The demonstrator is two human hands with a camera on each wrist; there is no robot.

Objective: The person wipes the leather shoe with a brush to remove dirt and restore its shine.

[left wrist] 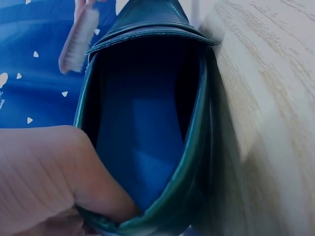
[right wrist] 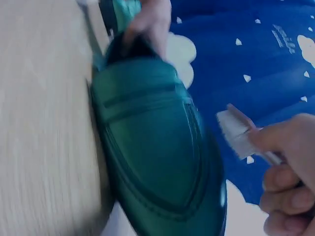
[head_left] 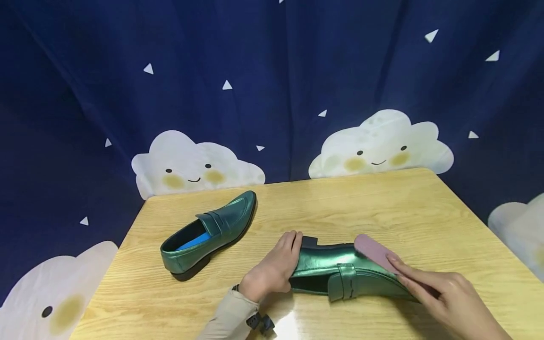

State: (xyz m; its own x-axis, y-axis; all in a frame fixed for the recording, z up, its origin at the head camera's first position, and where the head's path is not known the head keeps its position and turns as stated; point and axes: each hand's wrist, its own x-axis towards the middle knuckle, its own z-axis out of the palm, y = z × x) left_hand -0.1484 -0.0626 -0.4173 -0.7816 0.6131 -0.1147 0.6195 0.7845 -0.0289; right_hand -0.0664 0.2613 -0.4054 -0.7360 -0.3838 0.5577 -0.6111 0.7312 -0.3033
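A metallic green loafer (head_left: 323, 261) lies on its side on the table, its opening facing me. My left hand (head_left: 276, 267) grips it by the heel, and the left wrist view shows the thumb (left wrist: 98, 182) hooked inside the opening over the blue insole (left wrist: 140, 132). In my right hand (head_left: 446, 295) is a pink-backed brush (head_left: 376, 252), pinched between thumb and fingers. Its pale bristles (right wrist: 234, 132) face the shoe's upper side in the right wrist view. From the head view, the brush overlaps the shoe's side near the toe.
The matching green loafer (head_left: 221, 226) stands upright at the left of the wooden table (head_left: 382, 203), toe pointing away, with a blue insole inside. Behind the table hangs a dark blue curtain (head_left: 255, 42) printed with clouds and white triangles.
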